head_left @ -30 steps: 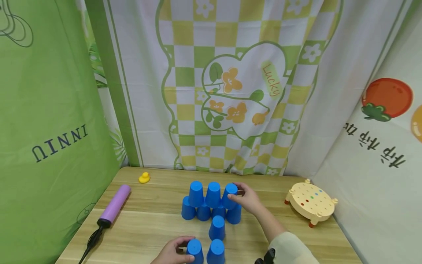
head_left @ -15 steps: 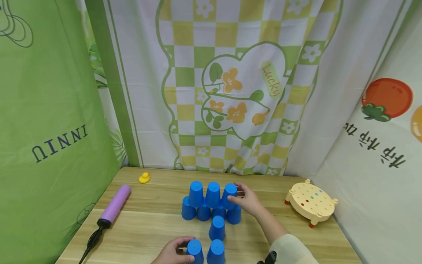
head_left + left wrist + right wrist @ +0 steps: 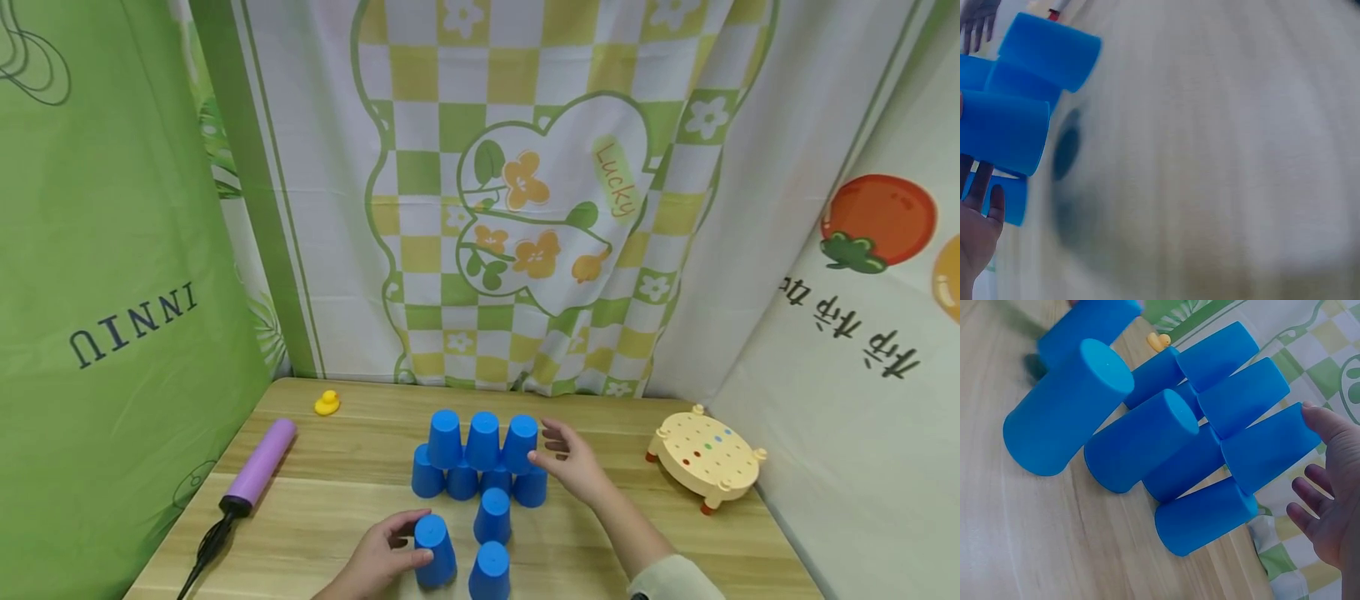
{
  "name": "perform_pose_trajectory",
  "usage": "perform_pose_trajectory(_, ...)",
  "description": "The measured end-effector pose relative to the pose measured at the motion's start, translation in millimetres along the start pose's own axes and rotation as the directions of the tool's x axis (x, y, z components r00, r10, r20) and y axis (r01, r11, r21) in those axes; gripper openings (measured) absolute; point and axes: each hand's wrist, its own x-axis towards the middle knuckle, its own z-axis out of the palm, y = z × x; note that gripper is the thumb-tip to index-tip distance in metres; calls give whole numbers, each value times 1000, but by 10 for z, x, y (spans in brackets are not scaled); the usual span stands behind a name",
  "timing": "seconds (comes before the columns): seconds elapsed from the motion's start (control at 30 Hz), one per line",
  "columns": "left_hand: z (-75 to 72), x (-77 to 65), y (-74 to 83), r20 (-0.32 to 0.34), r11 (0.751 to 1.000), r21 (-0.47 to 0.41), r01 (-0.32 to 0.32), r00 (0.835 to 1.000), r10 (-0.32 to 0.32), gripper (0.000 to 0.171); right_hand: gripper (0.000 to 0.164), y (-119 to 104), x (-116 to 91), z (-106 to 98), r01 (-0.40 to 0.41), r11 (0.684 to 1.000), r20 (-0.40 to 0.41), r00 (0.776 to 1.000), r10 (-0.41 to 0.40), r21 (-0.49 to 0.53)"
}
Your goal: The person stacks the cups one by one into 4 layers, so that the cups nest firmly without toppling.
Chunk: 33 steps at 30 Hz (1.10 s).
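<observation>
My left hand (image 3: 378, 557) grips an upside-down blue plastic cup (image 3: 436, 552) between thumb and fingers; in the left wrist view this cup (image 3: 1004, 131) hangs above its shadow on the table. Further back, three blue cups stand in an upper row across a lower row of several (image 3: 427, 472). My right hand (image 3: 573, 465) is beside the upper row's right cup (image 3: 519, 446), its fingers spread and loosely bent. The right wrist view has its thumb right at that cup's base edge (image 3: 1272, 447). Two single cups stand in front, a nearer one (image 3: 489, 571) and a farther one (image 3: 492, 518).
A purple hand pump (image 3: 262, 462) with a black end lies on the left of the wooden table (image 3: 337, 483). Near the back left corner sits a yellow rubber duck (image 3: 327, 403). A cream pegged board on short legs (image 3: 705, 454) stands at the right. Curtains (image 3: 525, 350) surround the table.
My left hand has raised its cup off the table and moved slightly away from the front edge. My right hand has drawn back a little to the right from the upper right cup.
</observation>
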Motion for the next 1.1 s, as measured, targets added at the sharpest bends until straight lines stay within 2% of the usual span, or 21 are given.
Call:
perform_pose_trajectory(0.13,-66,54,154,-118,997,13,-74,990,75,63,60,31,-64,-34,33,999,-17,999,-33,12)
perform_pose_trajectory(0.3,-150,123,425,-251,990,7,-138,958,135,55,55,56,-166,-61,36,999,-65,997,-35,28)
perform_pose_trajectory(0.4,-208,171,580,-300,986,14,-164,940,161,53,52,82,-243,-39,37,999,-69,997,-36,22)
perform_pose_trajectory(0.57,-296,278,825,-341,977,29,-212,917,209,54,50,119,-383,61,30,998,-55,998,-27,54)
perform_pose_trajectory(0.7,-308,376,1041,-353,973,38,-228,908,226,55,51,154,-498,136,19,997,-7,1000,-19,81)
perform_pose_trajectory(0.8,-295,468,1184,-348,963,37,-269,900,264,57,51,197,-571,186,17,996,38,999,-20,87)
perform_pose_trajectory(0.93,-265,602,1330,-351,943,43,-329,879,323,57,55,249,-655,253,12,996,117,993,-23,90)
perform_pose_trajectory(1.1,-215,740,1457,-363,931,76,-357,860,359,57,59,294,-732,328,-20,995,212,977,-1,97)
